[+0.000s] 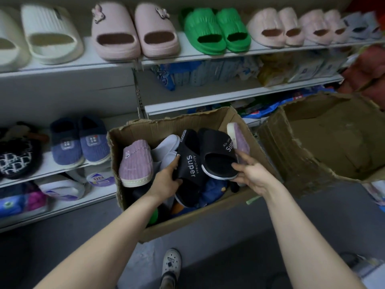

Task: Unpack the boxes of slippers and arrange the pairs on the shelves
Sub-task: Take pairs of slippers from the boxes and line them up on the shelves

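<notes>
An open cardboard box (pixel 208 209) on the floor holds mixed slippers. My left hand (pixel 166 180) grips a black slide (pixel 190 163) printed "Super" by its strap. My right hand (pixel 251 173) holds the matching black slide (pixel 216 152) at its sole edge. Both slides are lifted just above the box's contents. A lilac corduroy slipper (pixel 135 163) stands at the box's left side, and its partner (pixel 237 136) leans at the right wall. White slippers (pixel 166 148) lie behind the left slide.
A second, torn cardboard box (pixel 295 147) stands to the right. Shelves ahead carry cream (pixel 50 34), pink (pixel 135 30) and green (pixel 216 30) slipper pairs on top, and blue slippers (pixel 80 142) lower left. Packaged goods fill the lower right shelves. My shoe (pixel 171 263) is on the floor.
</notes>
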`<state>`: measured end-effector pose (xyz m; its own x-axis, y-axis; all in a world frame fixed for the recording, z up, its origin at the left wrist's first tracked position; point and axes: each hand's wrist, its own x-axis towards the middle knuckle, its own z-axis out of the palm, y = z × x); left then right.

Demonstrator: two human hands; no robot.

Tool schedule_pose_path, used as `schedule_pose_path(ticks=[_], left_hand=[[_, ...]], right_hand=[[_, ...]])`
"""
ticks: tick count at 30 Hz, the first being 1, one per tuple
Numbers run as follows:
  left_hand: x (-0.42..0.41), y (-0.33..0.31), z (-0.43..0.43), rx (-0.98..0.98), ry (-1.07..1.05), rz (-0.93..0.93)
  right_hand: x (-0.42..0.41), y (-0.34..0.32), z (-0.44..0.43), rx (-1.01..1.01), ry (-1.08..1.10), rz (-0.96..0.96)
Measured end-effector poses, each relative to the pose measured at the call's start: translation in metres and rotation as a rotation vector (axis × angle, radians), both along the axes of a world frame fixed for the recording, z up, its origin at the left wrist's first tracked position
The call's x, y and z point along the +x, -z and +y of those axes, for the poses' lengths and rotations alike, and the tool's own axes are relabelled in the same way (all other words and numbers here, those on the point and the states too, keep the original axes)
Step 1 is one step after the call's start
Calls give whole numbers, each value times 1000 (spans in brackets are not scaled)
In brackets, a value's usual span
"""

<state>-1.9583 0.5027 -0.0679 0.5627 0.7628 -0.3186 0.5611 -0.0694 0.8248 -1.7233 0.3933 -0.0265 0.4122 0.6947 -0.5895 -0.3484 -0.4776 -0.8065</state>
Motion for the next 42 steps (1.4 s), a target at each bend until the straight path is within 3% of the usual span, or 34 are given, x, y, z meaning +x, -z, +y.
schedule_pose_path(ticks=[5,13,28,31,42], left_hand=[[-32,-20,0,-117,-44,-132],[-122,-82,3,1,-120,-323],[-349,-200,-1,92,-426,-608],[-389,-230,-3,188,-436,-634],[-492,-378,43,475,-543,-872]], right_hand=[[-12,-23,-13,62,11,-154],[-79,-73,-29,235,-27,-460],[-297,-168,11,555,-145,-557],[-324,-190,22,610,-195,-588],[-412,-351,107,994,-265,-604]])
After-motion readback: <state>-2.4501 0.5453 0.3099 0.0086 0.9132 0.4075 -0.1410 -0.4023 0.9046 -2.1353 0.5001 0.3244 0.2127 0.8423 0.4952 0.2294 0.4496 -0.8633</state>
